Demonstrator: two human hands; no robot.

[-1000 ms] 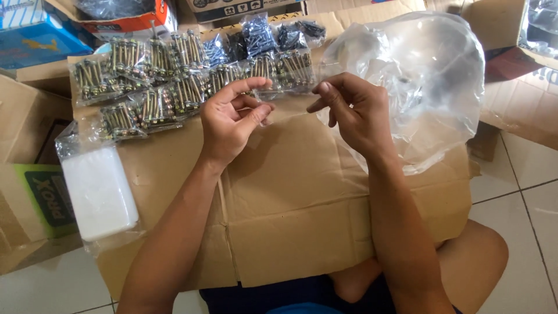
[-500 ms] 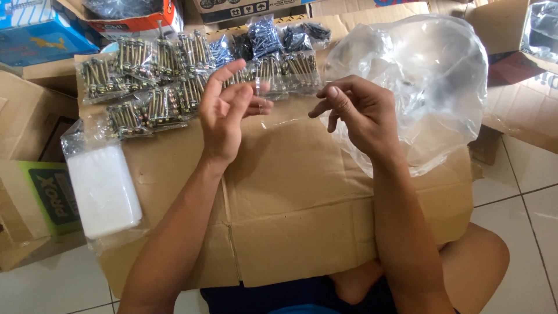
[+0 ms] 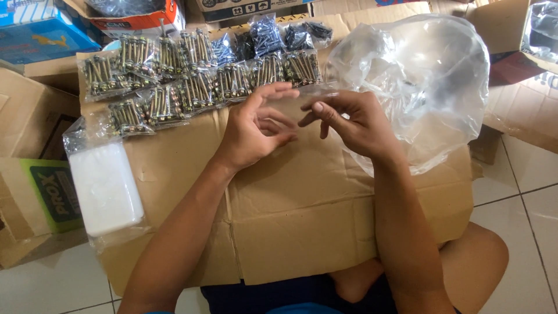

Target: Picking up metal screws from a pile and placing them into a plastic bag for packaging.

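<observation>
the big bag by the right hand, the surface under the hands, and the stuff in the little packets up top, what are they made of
Big bag: thin clear plastic film, glossy, crinkled, see-through.
Flattened box under the left hand and right hand: brown corrugated cardboard, matte, with flap seams and creases.
Packets: clear plastic pouches; the bolts or screws inside look like metal with a yellowish plated sheen, though too small to tell for sure.

Soft, even daylight fills the scene, bright without harshness. The large clear plastic bag (image 3: 418, 81) at the right edge of the cardboard box (image 3: 302, 221) carries white glare along its creases. Both forearms cast only faint, diffuse shadows onto the cardboard. The small packets of screws (image 3: 197, 75) along the far edge stay fairly sharp; fingertips look slightly soft. Mild wide-angle bending shows toward the corners.
</observation>
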